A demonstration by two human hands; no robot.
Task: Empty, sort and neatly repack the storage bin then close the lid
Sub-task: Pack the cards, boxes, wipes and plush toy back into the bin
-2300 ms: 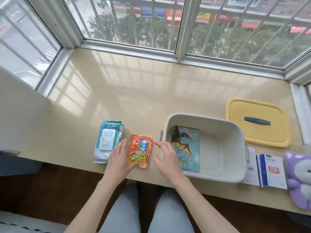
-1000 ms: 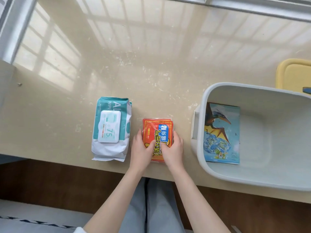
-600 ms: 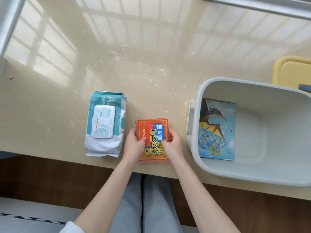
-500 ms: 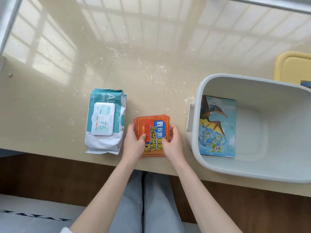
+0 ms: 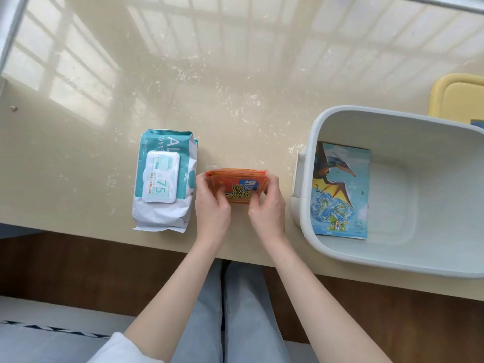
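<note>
A thin stack of orange-red sachets (image 5: 237, 186), printed with yellow and blue lettering, tilts up off the worktop (image 5: 235, 87) just left of the white storage bin (image 5: 309, 231). My left hand (image 5: 212, 208) and right hand (image 5: 267, 208) pinch its side edges, fingers curled closed around it.

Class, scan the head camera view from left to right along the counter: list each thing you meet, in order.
Wet wipes pack → left hand → orange packets → right hand → dinosaur booklet in the white bin → yellow lid.
</note>
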